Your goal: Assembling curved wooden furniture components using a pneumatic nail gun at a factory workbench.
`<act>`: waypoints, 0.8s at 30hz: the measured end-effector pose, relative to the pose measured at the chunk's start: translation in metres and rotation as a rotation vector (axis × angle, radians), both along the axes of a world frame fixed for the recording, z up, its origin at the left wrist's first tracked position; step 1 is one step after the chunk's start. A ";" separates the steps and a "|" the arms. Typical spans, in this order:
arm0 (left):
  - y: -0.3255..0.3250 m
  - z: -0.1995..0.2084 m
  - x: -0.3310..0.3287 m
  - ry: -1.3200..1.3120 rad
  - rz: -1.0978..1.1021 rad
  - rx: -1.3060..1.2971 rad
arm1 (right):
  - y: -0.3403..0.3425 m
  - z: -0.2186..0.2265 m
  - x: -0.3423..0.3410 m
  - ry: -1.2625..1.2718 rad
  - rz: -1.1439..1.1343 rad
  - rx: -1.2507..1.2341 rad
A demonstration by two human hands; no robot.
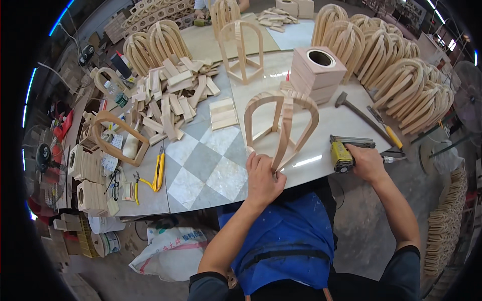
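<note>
1. The front edge of the tabletop (334, 120) is running right by me, and my wooden frame (286, 120) is standing upright near it, one corner pointing my way.
2. For elbow room, the checkered patch (201, 160) is stretching off to the left of the frame, and a shiny pale gap is lying between the frame and the nail gun (344, 156) on the right.
3. Farther back it's getting tighter: the box stack (319, 70) is sitting behind the frame to the right, and the jumbled wood pieces (173, 95) are piling up to the left.
4. My left hand (263, 178) is clamping the frame low down, fingers and thumb closing around the near corner by the foot of the front post.
5. My right hand (367, 163) is gripping the nail gun, fingers wrapping its handle; the fingertips are hiding from view, and I can't tell if the gun is resting on the table.
6. Tool count: one hammer (366, 115) and one yellow-handled tool (393, 135) are lying to the right, one yellow cutter (158, 173) and one pair of pliers (143, 183) to the left.
7. One slat square (223, 114) is lying past the checks; the bunched arches (346, 45) are overlapping too much for counting.
</note>
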State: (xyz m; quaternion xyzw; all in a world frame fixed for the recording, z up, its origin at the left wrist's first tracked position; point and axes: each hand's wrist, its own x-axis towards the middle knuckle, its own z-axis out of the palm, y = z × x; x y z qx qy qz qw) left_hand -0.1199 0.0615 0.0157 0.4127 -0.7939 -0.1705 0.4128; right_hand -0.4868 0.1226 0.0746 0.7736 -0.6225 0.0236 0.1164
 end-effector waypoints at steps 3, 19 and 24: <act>0.003 -0.003 0.011 0.117 0.041 0.070 | -0.034 -0.007 0.009 -0.179 0.122 -0.068; -0.064 0.012 0.046 0.188 0.136 0.108 | -0.037 -0.043 0.049 -0.427 0.115 -0.362; -0.114 0.015 0.024 0.207 0.201 0.249 | -0.037 -0.047 0.050 -0.460 0.125 -0.392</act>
